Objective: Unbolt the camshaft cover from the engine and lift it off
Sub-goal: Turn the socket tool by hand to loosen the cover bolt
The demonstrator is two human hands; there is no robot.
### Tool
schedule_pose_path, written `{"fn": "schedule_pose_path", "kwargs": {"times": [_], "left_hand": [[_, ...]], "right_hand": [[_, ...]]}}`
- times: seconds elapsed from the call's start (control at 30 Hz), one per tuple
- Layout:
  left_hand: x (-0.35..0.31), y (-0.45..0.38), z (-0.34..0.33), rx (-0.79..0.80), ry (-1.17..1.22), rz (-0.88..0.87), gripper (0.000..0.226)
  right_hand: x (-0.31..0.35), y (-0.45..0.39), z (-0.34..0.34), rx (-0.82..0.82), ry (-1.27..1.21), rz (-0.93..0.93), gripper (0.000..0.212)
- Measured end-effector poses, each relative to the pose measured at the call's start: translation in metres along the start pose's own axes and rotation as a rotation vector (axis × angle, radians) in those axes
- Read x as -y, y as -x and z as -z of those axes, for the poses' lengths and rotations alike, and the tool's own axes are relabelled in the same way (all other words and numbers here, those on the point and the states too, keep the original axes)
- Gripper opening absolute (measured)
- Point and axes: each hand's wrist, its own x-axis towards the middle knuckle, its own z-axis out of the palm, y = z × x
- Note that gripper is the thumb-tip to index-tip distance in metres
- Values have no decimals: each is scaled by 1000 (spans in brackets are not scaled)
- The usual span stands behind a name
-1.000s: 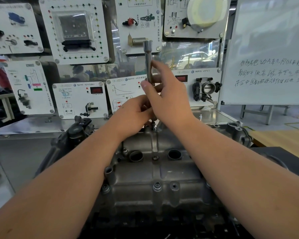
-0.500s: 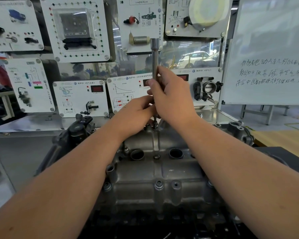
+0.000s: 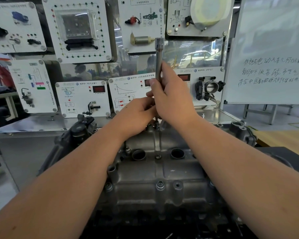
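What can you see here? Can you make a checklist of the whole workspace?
Surface: steel bench behind the engine.
Job's things: cover on the engine, front bolt in place; long socket tool upright over a far bolt.
Clutter: nothing seen.
Hands: right hand grips the tool; left hand pinches its lower end.
Cables: nothing seen.
Surroundings: training panels, throttle body, whiteboard.

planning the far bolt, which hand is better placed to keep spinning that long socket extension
Right. The right hand already grips the socket extension mid-shaft, upright over the far-edge bolt on the camshaft cover. The left hand sits low at the tool's base, better suited to steadying it.
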Motion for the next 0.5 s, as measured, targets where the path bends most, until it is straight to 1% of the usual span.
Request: {"fn": "schedule_pose_path", "kwargs": {"times": [0.07,0.13,0.2,0.3,0.33,0.4,0.5], "left_hand": [[1,-1,1,-6,-15,-3,31],[2,-2,2,-12,-23,-5,21],[4,-3,2,-19,-29,4,21],[1,-2,0,-20,-2,18,32],[0,-1,0,-13,9,18,29],[0,-1,-1,-11,16,14,17],[-1,-1,0,-17,-12,-2,14]], "right_hand": [[1,1,0,-4,-9,-8,50],[1,2,0,-30,0,5,58],[0,2,2,-58,22,31,53],[-1,1,2,-43,50,53,40],[-1,0,1,-29,48,42,40],[-1,-1,0,-4,42,18,41],[-2,0,-1,28,17,8,44]]}}
